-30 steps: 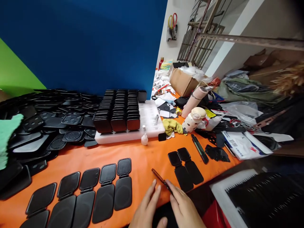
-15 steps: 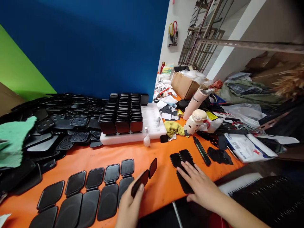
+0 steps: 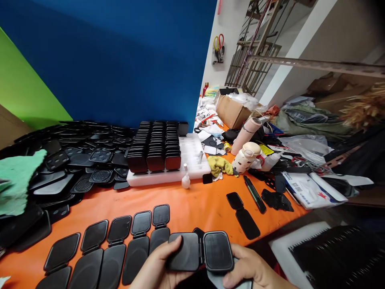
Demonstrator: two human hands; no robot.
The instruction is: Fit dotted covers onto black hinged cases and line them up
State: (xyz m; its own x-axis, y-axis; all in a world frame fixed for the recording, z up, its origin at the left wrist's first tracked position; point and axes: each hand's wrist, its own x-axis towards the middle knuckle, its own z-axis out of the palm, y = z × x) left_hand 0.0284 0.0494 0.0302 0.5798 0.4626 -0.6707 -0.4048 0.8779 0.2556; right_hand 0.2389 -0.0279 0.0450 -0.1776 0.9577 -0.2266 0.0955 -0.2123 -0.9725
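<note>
My left hand (image 3: pixel 159 265) is closed on a black hinged two-panel piece (image 3: pixel 184 253), thumb on its plain panel. The piece lies unfolded, its framed square panel (image 3: pixel 218 251) to the right of the hinge. My right hand (image 3: pixel 251 267) is closed on a second dark panel (image 3: pixel 215 279), greyish where it shows, partly hidden under the first piece. Both pieces are close together in front of me. A similar hinged piece (image 3: pixel 248 224) lies unfolded on the orange table to the right. Several more unfolded hinged pieces (image 3: pixel 112 261) stand in a row on the left.
Behind, a white foam tray (image 3: pixel 195 172) holds rows of upright black panels (image 3: pixel 155 158). A small white bottle (image 3: pixel 185 180) stands before it. Heaped black parts (image 3: pixel 90 160) cover the left. A cream flask (image 3: pixel 246 156), yellow cloth (image 3: pixel 221 165) and dark green strip (image 3: pixel 255 194) are right.
My right hand has lifted one hinged piece from the right of the table and moved left toward my left hand. My left hand has turned its piece face up.
</note>
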